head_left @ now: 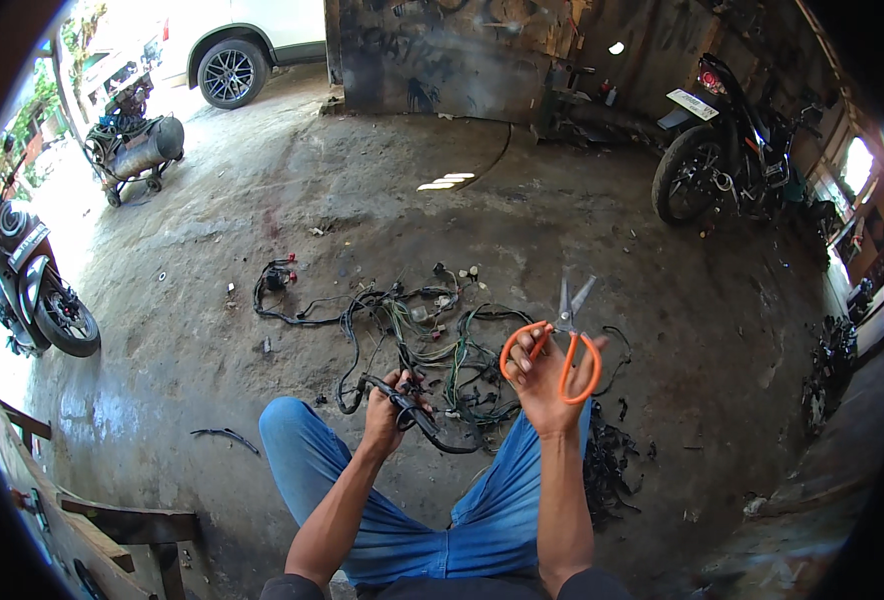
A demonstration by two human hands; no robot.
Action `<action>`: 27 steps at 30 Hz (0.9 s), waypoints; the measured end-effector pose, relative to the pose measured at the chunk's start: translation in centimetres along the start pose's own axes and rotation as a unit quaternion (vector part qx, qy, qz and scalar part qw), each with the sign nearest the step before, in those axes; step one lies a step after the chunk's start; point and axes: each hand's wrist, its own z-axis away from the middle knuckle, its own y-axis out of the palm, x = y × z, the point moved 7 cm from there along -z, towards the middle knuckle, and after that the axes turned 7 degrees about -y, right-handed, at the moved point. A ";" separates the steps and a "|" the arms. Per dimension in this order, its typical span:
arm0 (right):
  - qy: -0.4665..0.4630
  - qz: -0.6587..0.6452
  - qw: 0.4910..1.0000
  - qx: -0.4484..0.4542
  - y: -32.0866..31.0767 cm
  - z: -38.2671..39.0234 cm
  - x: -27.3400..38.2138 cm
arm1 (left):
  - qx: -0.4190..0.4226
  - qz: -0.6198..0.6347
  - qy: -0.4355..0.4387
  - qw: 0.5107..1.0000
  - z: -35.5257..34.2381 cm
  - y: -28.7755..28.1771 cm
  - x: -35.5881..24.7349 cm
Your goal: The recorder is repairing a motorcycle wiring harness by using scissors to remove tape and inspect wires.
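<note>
My left hand [386, 414] is closed around a thick black-wrapped section of a wiring harness [432, 432], between my knees. The rest of the harness spreads over the floor in front of me, with black and green wires, several connectors and a few red-tipped ends. In my right hand [550, 385] is a pair of scissors [566, 322] with orange handles. My fingers and thumb pass through the loops. The blades point away from me, spread apart, above the floor and away from the wires.
Black scraps [610, 465] lie beside my right knee, and a loose black strip [226, 437] left of my left knee. Motorcycles stand at left [47, 290] and far right [722, 150]. An air compressor [142, 150] and a white car [252, 45] are farther back. A wooden bench [132, 522] is at lower left.
</note>
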 end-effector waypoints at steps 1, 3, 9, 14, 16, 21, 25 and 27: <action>-0.036 0.097 0.994 -0.024 -0.2 0.3 0.7 | 0.003 0.000 0.000 1.000 0.0 0.0 0.0; -0.055 0.265 0.963 0.004 -1.9 1.2 0.9 | 0.013 -0.021 -0.036 0.999 -0.1 0.2 0.5; 0.094 0.487 0.868 0.014 -3.4 4.1 -4.4 | 0.033 -0.107 -0.059 0.992 0.6 2.6 0.5; 0.021 0.622 0.783 0.018 -2.5 4.4 -6.4 | 0.019 -0.195 -0.120 0.973 1.2 2.3 0.9; -0.015 0.643 0.765 0.034 -2.6 4.2 -6.4 | 0.016 -0.204 -0.134 0.970 1.3 1.8 0.8; -0.003 0.640 0.769 0.012 -3.4 3.9 -6.2 | 0.091 -0.190 -0.217 0.953 1.9 2.0 2.0; -0.043 0.691 0.720 -0.044 -4.5 3.3 -3.5 | 0.118 -0.116 -0.251 0.954 2.2 3.2 1.7; -0.130 0.653 0.739 -0.098 -4.8 3.3 0.2 | 0.105 -0.132 -0.207 0.964 1.7 3.0 0.7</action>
